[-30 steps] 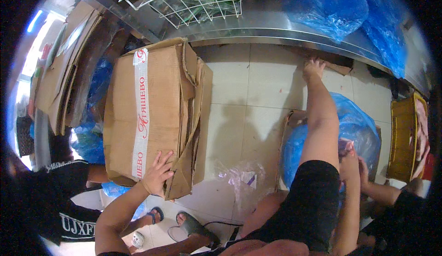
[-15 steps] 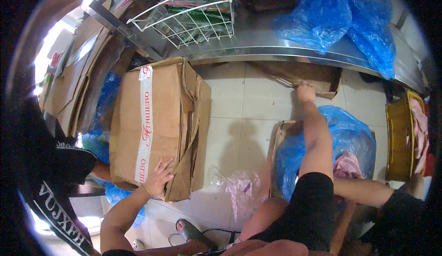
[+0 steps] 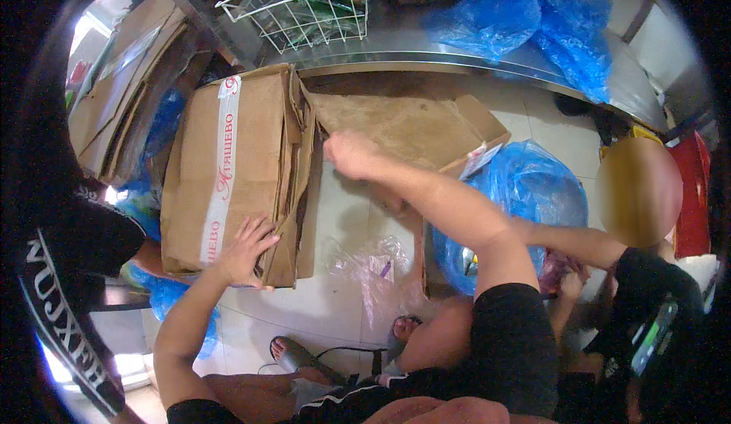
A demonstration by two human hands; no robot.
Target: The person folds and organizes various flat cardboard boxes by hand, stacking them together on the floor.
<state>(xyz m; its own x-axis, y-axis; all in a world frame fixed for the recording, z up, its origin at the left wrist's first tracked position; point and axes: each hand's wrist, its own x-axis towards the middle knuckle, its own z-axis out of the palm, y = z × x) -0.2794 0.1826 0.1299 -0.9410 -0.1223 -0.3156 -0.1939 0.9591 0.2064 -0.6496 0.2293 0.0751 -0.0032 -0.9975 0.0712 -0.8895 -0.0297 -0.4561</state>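
Carton [image 3: 255, 172]: brown, creased (1 white tape strip [image 3: 221, 166]).

white wire basket [image 3: 304, 0] | blue plastic [image 3: 525, 20] (crumpled) on metal table [image 3: 400, 47] | clear wrap [image 3: 371, 281] on floor [image 3: 339, 199]

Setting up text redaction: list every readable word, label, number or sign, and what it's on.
White tape on the cardboard box: red lettering, repeated; readable, not copied here.
Black garment, far left: large white capitals; readable, not copied here.
Small label in the clear plastic on the floor: too small to read.
Dark top, right: pale marks, too blurred to read.
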